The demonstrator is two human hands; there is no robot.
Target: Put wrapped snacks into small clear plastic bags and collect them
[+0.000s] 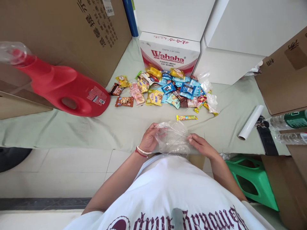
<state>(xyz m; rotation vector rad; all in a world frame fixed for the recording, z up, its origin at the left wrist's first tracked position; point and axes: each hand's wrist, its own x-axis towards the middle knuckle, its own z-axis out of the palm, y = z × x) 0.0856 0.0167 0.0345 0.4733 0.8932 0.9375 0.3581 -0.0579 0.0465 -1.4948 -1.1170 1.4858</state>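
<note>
A clear plastic bag [173,140] is stretched between my two hands at the table's front edge. My left hand [150,138], with a beaded bracelet at the wrist, grips the bag's left side; some of its fingers show through the film. The bag's right edge is pinched by my right hand [200,144]. Just beyond the bag lies a thin yellow snack stick [187,118]. Farther back is a heap of wrapped snacks [168,88] in blue, yellow, pink and brown packets. Crumpled white plastic [211,101] sits at the heap's right end.
Behind the heap stands a Wahaba-type water carton [170,57], with white boxes [230,64] beside it. A large red jug [72,91] lies left before a cardboard box [72,38]. On the right are a white roll [251,123], a black object [267,140] and bottles [294,121]. A green stool [254,182] stands below.
</note>
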